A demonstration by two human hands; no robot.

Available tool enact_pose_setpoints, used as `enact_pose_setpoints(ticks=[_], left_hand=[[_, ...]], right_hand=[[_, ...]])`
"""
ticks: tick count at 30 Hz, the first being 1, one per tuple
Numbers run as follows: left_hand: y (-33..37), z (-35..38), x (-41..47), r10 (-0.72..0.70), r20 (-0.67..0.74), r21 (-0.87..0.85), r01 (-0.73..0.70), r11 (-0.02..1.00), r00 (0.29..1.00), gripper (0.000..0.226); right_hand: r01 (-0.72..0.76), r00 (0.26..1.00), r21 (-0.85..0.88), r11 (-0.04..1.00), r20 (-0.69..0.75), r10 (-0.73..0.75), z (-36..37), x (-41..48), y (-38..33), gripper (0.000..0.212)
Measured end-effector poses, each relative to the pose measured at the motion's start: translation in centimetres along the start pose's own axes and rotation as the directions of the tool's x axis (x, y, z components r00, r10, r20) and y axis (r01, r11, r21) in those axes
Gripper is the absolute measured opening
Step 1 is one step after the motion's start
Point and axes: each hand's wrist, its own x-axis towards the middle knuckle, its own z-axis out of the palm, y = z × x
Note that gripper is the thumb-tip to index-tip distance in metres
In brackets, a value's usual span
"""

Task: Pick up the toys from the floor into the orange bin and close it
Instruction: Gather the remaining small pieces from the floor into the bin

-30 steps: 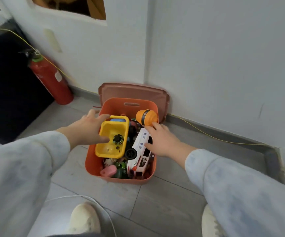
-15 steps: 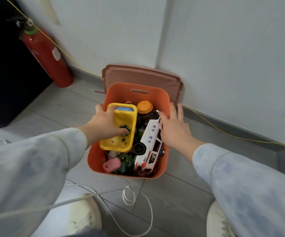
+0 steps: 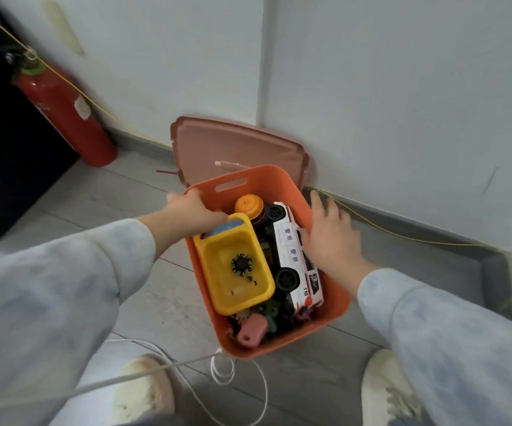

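Observation:
The orange bin [image 3: 334,305] stands on the grey floor, turned at an angle to the wall. Inside lie a yellow tray [image 3: 233,265], a white police car [image 3: 294,259], an orange round toy [image 3: 248,206] and a pink toy [image 3: 251,332] among several small pieces. Its brownish lid [image 3: 236,146] leans upright against the wall behind it. My left hand [image 3: 193,210] grips the bin's left rim near the back corner, thumb inside. My right hand [image 3: 328,232] rests with straight fingers on the right rim beside the car.
A red fire extinguisher [image 3: 64,109] leans at the wall to the left, by a dark cabinet [image 3: 2,149]. A yellow wire [image 3: 402,238] runs along the skirting. A white cable [image 3: 239,373] loops on the floor between my shoes [image 3: 144,388].
My left hand has left the yellow tray and moved to the bin's back left rim. The bin has turned and come away from the lid. My right hand stays at the right rim.

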Motion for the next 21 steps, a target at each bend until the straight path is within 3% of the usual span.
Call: enact_pose_setpoints(ticks=[2,4,6,11,16,19,21], left_hand=[[-0.4,-0.2,1.2,0.111,-0.105,0.033,-0.108,0.994,0.988,0.091],[-0.6,0.0,2.1,0.235,-0.076,0.131,-0.224,0.966,0.969,0.094],[-0.3,0.6,2.6,0.264,-0.010,0.201,-0.256,0.945,0.965,0.100],[0.6,1.6,2.2,0.241,-0.031,0.427,-0.205,0.881,0.970,0.113],[1.1,1.5,1.6,0.122,0.021,0.409,-0.120,0.904,0.992,0.114],[1.0,0.6,0.7,0.001,0.105,0.397,-0.043,0.917,0.994,0.101],[0.4,0.5,0.8,0.014,0.097,0.376,-0.050,0.925,0.995,0.094]], right_hand=[[-0.103,0.995,-0.020,0.994,-0.002,0.103,0.4,-2.4,-1.2,0.084],[-0.068,0.998,-0.061,0.996,-0.006,0.067,1.5,-4.8,-2.6,0.085],[-0.031,1.000,-0.065,0.997,0.006,0.031,2.5,-5.8,-3.3,0.086],[-0.010,0.997,-0.015,1.000,0.072,0.011,3.1,-3.2,-1.8,0.093],[0.255,0.966,-0.130,0.958,0.070,-0.248,2.2,0.3,0.7,0.090],[0.421,0.907,-0.215,0.881,0.101,-0.409,1.3,1.9,1.3,0.084],[0.441,0.895,-0.271,0.855,0.073,-0.439,1.1,1.8,1.3,0.082]])
